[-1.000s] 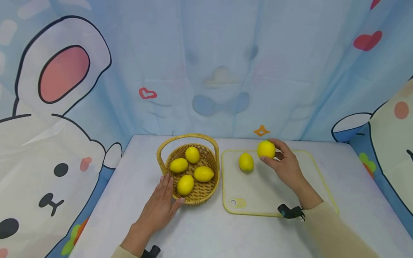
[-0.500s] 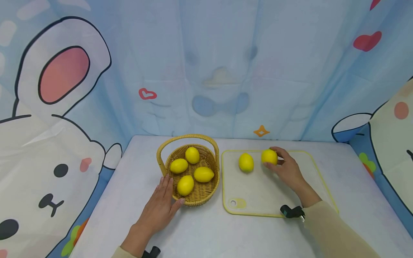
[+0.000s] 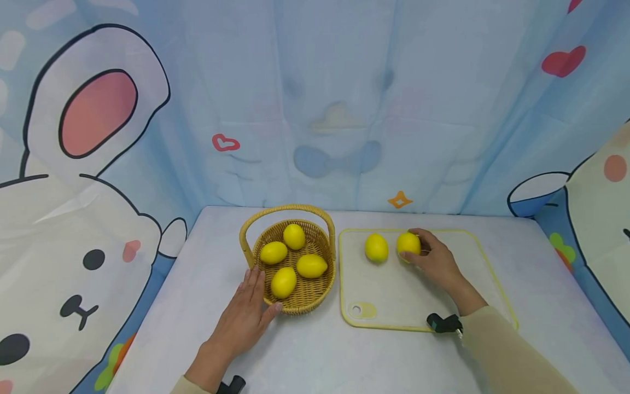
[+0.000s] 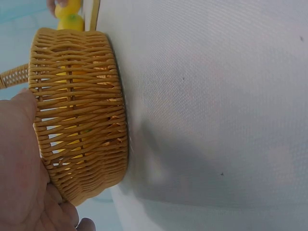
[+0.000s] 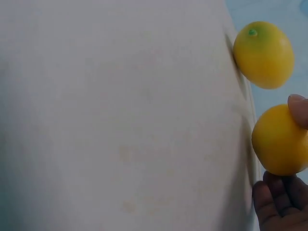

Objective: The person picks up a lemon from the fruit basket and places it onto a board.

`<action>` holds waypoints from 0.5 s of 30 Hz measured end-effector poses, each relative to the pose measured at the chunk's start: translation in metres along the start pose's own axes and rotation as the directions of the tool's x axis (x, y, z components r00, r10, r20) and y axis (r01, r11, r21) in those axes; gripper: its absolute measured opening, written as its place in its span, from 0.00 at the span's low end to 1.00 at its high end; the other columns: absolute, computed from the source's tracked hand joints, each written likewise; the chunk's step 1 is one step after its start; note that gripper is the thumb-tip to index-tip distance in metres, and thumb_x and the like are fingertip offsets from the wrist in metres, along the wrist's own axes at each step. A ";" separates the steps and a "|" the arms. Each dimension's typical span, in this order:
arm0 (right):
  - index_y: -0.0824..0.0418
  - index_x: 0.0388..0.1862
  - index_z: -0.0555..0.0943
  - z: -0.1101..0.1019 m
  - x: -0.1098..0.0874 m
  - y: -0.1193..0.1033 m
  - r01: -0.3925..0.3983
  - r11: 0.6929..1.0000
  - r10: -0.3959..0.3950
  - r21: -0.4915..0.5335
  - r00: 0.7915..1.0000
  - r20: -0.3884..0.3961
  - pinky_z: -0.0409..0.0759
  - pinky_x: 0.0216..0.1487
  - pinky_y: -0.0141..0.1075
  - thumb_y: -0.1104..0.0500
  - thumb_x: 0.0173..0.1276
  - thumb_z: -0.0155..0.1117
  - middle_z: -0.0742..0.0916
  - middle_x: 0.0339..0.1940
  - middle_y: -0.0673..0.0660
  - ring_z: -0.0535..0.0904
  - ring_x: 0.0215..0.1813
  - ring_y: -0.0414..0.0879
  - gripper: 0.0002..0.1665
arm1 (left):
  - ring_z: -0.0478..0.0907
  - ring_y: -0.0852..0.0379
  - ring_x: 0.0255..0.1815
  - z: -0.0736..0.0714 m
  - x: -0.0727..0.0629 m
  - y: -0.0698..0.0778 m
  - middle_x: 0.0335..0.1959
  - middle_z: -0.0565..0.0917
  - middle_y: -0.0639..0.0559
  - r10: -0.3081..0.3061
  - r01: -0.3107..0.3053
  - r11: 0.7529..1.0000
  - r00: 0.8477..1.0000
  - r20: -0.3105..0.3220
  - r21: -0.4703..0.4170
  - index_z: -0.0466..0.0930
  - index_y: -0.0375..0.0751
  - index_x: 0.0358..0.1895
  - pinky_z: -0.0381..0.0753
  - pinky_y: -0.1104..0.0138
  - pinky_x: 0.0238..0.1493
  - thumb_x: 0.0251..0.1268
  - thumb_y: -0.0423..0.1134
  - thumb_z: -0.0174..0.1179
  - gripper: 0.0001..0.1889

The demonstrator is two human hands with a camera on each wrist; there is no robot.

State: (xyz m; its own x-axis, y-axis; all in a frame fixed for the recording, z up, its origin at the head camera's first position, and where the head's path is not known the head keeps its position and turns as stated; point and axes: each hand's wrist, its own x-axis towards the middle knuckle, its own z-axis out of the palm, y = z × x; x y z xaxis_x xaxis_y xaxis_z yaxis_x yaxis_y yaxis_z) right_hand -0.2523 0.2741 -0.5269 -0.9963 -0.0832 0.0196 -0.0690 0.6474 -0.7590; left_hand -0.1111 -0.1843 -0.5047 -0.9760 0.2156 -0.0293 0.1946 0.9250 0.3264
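Observation:
My right hand (image 3: pixel 434 261) holds a yellow lemon (image 3: pixel 408 246) between thumb and fingers, low over the back of the cutting board (image 3: pixel 394 306). In the right wrist view the thumb lies on one side of this lemon (image 5: pixel 279 144) and fingertips are at its other side. A second lemon (image 3: pixel 376 248) lies on the board just to its left. My left hand (image 3: pixel 243 314) rests against the near left side of a round wicker basket (image 3: pixel 315 295), its fingers straight along the rim. Several lemons (image 3: pixel 284 282) lie spread inside this basket (image 4: pixel 82 115).
The basket's tall arched handle (image 3: pixel 287 208) rises over its back. The board, pale with a yellow edge and a small hang hole (image 3: pixel 355 310), lies right beside the basket. A patterned blue curtain (image 3: pixel 339 109) hangs behind the white table (image 3: pixel 315 361).
My right hand has brought its lemon down and nearer, close to the board, with a small shift right and then slightly back left. The left hand and the basket stay in place.

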 end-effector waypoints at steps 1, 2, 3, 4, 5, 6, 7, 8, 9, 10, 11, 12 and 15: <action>0.60 0.81 0.66 0.000 0.000 0.000 0.001 1.000 -0.001 -0.001 1.000 0.001 0.83 0.61 0.57 0.49 0.74 0.72 0.79 0.69 0.71 0.79 0.64 0.66 0.43 | 0.39 0.45 0.89 0.000 0.000 0.000 0.89 0.41 0.41 0.000 0.000 1.000 1.000 0.000 -0.002 0.44 0.35 0.86 0.51 0.49 0.87 0.82 0.68 0.44 0.48; 0.59 0.81 0.66 0.000 0.000 0.000 0.002 1.000 -0.002 -0.004 1.000 0.002 0.83 0.61 0.56 0.49 0.74 0.72 0.79 0.69 0.71 0.80 0.63 0.66 0.43 | 0.39 0.45 0.89 0.000 0.000 0.000 0.89 0.41 0.41 0.001 -0.001 1.000 1.000 -0.001 -0.003 0.44 0.35 0.86 0.51 0.48 0.87 0.81 0.68 0.45 0.48; 0.59 0.81 0.66 0.001 0.000 0.000 0.003 1.000 -0.003 -0.007 1.000 0.003 0.83 0.60 0.55 0.49 0.74 0.72 0.79 0.69 0.71 0.80 0.63 0.65 0.43 | 0.39 0.45 0.89 0.000 0.000 0.000 0.89 0.41 0.41 0.001 -0.001 1.000 1.000 -0.001 -0.005 0.44 0.34 0.86 0.51 0.48 0.87 0.81 0.68 0.45 0.48; 0.60 0.81 0.66 0.001 0.000 0.000 0.005 1.000 -0.005 -0.011 1.000 0.003 0.83 0.60 0.55 0.49 0.74 0.72 0.79 0.69 0.70 0.80 0.62 0.65 0.43 | 0.39 0.45 0.89 0.000 0.000 0.000 0.89 0.41 0.41 0.002 -0.002 1.000 1.000 -0.001 -0.006 0.44 0.34 0.86 0.51 0.48 0.87 0.81 0.68 0.45 0.48; 0.60 0.81 0.66 0.000 0.000 0.001 0.007 1.000 -0.007 -0.013 1.000 0.004 0.83 0.59 0.54 0.49 0.74 0.72 0.79 0.68 0.70 0.80 0.62 0.65 0.43 | 0.39 0.45 0.89 0.000 0.000 0.000 0.89 0.41 0.41 0.002 -0.002 1.000 1.000 -0.001 -0.007 0.44 0.34 0.86 0.51 0.48 0.87 0.81 0.68 0.45 0.48; 0.60 0.81 0.66 0.000 0.000 0.001 0.009 1.000 -0.009 -0.018 1.000 0.003 0.82 0.59 0.53 0.49 0.74 0.72 0.79 0.68 0.70 0.81 0.61 0.64 0.43 | 0.39 0.45 0.89 0.000 0.000 0.000 0.89 0.41 0.41 0.002 -0.002 1.000 1.000 -0.001 -0.006 0.44 0.35 0.86 0.51 0.48 0.87 0.81 0.68 0.44 0.48; 0.60 0.81 0.66 0.000 0.001 0.001 0.011 1.000 -0.011 -0.023 1.000 0.004 0.82 0.58 0.52 0.49 0.74 0.72 0.80 0.68 0.70 0.81 0.61 0.63 0.43 | 0.39 0.44 0.89 0.000 -0.001 0.000 0.89 0.41 0.40 0.002 -0.002 1.000 1.000 -0.001 -0.006 0.44 0.35 0.86 0.51 0.48 0.87 0.81 0.68 0.44 0.48; 0.60 0.81 0.66 0.000 0.001 0.001 0.013 1.000 -0.013 -0.027 1.000 0.006 0.81 0.58 0.51 0.49 0.74 0.72 0.80 0.68 0.70 0.81 0.60 0.63 0.43 | 0.39 0.44 0.89 0.000 -0.001 0.000 0.89 0.41 0.40 0.003 -0.003 1.000 1.000 -0.001 -0.005 0.44 0.35 0.86 0.51 0.48 0.87 0.81 0.68 0.44 0.48; 0.60 0.81 0.66 0.000 0.001 0.001 0.014 1.000 -0.014 -0.028 1.000 0.010 0.81 0.57 0.50 0.48 0.75 0.72 0.80 0.68 0.69 0.81 0.60 0.62 0.43 | 0.39 0.44 0.89 0.000 -0.001 0.000 0.89 0.41 0.40 0.003 -0.004 1.000 1.000 -0.001 -0.005 0.44 0.35 0.86 0.51 0.48 0.87 0.81 0.69 0.44 0.48; 0.61 0.81 0.66 -0.001 0.001 0.001 0.014 1.000 -0.014 -0.028 1.000 0.015 0.81 0.57 0.49 0.48 0.75 0.72 0.80 0.68 0.69 0.80 0.60 0.62 0.43 | 0.39 0.44 0.90 0.000 -0.001 0.000 0.89 0.41 0.40 0.004 -0.004 1.000 1.000 0.000 -0.004 0.44 0.35 0.86 0.51 0.48 0.87 0.82 0.69 0.43 0.48; 0.61 0.81 0.66 -0.001 0.001 0.002 0.012 1.000 -0.011 -0.028 1.000 0.022 0.80 0.57 0.49 0.48 0.75 0.72 0.80 0.68 0.69 0.80 0.60 0.62 0.43 | 0.39 0.44 0.90 0.000 0.000 0.000 0.89 0.41 0.40 0.004 -0.004 1.000 1.000 0.000 -0.004 0.44 0.35 0.86 0.51 0.48 0.87 0.82 0.69 0.43 0.48; 0.61 0.81 0.65 -0.001 0.001 0.002 0.009 1.000 -0.008 -0.026 0.999 0.031 0.80 0.57 0.49 0.47 0.75 0.72 0.79 0.68 0.69 0.79 0.60 0.61 0.44 | 0.38 0.44 0.90 0.000 0.000 0.000 0.89 0.40 0.40 0.002 -0.002 1.000 1.000 0.004 -0.003 0.43 0.35 0.86 0.51 0.48 0.87 0.82 0.69 0.43 0.48; 0.63 0.82 0.64 -0.002 0.002 0.002 -0.002 1.000 0.003 -0.017 0.998 0.056 0.79 0.59 0.50 0.47 0.75 0.72 0.78 0.70 0.70 0.78 0.62 0.62 0.46 | 0.38 0.44 0.90 -0.001 0.000 0.000 0.89 0.40 0.40 -0.001 0.001 1.000 1.000 0.011 -0.007 0.43 0.35 0.86 0.50 0.48 0.87 0.81 0.69 0.43 0.49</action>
State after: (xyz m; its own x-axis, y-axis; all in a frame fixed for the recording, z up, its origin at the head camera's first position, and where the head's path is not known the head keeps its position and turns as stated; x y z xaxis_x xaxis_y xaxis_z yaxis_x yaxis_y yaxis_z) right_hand -0.2545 0.2766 -0.5272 -0.9921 -0.1236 -0.0196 -0.0675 0.6603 -0.7479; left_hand -0.1109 -0.1845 -0.5037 -0.9751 0.2182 -0.0404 0.1927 0.9229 0.3333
